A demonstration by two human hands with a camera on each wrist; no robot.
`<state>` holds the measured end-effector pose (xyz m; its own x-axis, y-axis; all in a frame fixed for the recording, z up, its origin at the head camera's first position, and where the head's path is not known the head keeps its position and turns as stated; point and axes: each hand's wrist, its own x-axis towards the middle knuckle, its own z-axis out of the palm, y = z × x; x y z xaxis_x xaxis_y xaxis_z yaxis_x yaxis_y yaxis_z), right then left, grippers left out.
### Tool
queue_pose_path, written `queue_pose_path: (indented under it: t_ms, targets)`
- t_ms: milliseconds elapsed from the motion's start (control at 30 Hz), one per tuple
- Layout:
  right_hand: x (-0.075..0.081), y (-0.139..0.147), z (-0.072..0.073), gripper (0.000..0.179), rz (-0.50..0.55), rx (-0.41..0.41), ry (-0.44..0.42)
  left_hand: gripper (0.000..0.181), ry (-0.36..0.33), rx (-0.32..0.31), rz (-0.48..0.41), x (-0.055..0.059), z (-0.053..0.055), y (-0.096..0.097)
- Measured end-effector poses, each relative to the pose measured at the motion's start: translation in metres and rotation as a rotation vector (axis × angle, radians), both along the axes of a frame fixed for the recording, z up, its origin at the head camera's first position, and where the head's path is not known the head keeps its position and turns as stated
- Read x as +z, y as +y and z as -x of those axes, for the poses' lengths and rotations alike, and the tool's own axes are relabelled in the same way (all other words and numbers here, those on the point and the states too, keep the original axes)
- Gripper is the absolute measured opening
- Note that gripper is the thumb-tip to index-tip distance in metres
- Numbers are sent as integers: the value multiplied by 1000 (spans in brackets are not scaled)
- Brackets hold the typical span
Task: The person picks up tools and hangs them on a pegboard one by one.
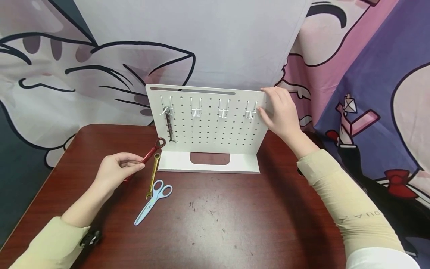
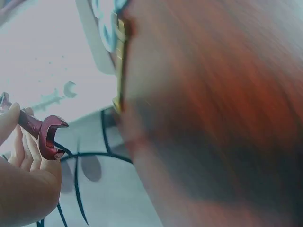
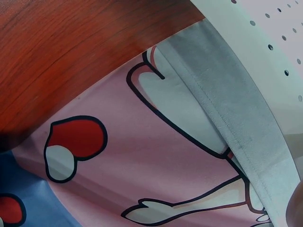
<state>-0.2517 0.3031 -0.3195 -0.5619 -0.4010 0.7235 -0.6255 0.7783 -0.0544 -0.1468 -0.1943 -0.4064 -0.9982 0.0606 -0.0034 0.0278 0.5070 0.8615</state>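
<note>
A red combination wrench [image 1: 151, 153] is pinched between the thumb and fingers of my left hand [image 1: 118, 170], its ring end pointing up toward the pegboard. In the left wrist view the red wrench's open end [image 2: 49, 137] sticks out past the hand. My right hand [image 1: 281, 112] grips the upper right corner of the white pegboard [image 1: 215, 130]; only a sliver of that hand shows in the right wrist view. A dark wrench [image 1: 169, 125] hangs from the leftmost hook. Beside the left hand, a yellow wrench [image 1: 153, 175] lies on the table near light blue scissors [image 1: 151, 203].
Three more white double hooks, including the rightmost hook [image 1: 250, 112], stick out of the board with nothing hanging on them. The board's flat base [image 1: 174, 162] rests on the reddish-brown table [image 1: 215, 224]. A cartoon-printed cloth [image 1: 215, 45] hangs behind.
</note>
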Motion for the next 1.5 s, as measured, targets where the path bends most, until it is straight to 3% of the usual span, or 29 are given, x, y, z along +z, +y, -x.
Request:
queue_pose_path:
  t_ms: [367,533,767,1100,1333,1500]
  targets:
    - [0,0,0,50,2,5,11,33,-30,-37,-196,13,9,45]
    - [-1,0,1,50,17,1,9,33,-12,-24,-286,16,15,65]
    - [-2,0,2,50,21,-4,3,18,22,-29,-431,16,26,90]
    - [0,0,0,49,-7,-4,6,16,22,-10,-517,8,39,108]
    - [0,-1,1,50,9,-2,8,26,6,6,-591,5,40,117]
    - [1,-1,-1,50,8,-4,-1,19,20,12,-610,5,43,123]
